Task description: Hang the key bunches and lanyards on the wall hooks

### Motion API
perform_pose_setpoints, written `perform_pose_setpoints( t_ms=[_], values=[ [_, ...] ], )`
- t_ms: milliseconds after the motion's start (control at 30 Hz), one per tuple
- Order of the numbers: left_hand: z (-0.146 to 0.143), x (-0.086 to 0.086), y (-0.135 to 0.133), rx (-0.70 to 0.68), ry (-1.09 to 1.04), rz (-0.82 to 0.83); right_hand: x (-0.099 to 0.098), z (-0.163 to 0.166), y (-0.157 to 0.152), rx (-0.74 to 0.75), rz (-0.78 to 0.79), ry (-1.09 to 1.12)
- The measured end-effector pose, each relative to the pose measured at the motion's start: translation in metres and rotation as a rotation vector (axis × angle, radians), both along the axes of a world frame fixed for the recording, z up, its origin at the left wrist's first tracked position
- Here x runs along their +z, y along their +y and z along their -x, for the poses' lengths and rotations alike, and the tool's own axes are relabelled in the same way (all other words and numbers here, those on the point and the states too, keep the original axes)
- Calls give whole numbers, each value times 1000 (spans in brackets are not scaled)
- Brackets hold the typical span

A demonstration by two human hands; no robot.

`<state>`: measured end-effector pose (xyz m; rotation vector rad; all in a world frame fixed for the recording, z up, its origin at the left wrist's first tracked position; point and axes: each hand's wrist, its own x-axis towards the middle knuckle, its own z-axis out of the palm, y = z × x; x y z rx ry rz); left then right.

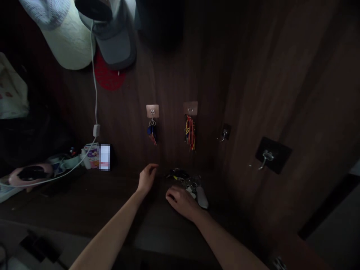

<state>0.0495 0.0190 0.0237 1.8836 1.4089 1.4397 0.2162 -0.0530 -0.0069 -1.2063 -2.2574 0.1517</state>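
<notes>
My left hand [147, 179] hovers over the dark wooden shelf, fingers loosely bent and thumb apart, with nothing visible in it. To its right, my right hand [181, 200] is low over the shelf, its fingers curved and a gap beside the thumb; I see nothing held. Right behind it lies a pile of keys [185, 182] on rings, with a pale rounded fob [201, 197] at its right end. The right hand partly hides the pile, and whether it touches the keys is unclear. Blue and red key tags [152, 133] hang from a wall hook above my left hand.
Red and yellow cords [190, 133] hang from a second hook. Two bare hooks, one small [224, 134] and one larger [267, 157], are on the right panel. Left, a white cable [95, 82] runs down past caps [114, 45] to small boxes [92, 154] and a pink object [30, 175].
</notes>
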Motion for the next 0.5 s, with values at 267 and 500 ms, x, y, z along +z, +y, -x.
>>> perform_pose_setpoints(
  t_ms=[267,500],
  values=[
    [-7,-28,-18,-24,-3,65,14,-26,-3,-87,-85,125],
    [-4,-32,-19,-63,66,49,17,-75,15,-484,-82,439]
  ],
)
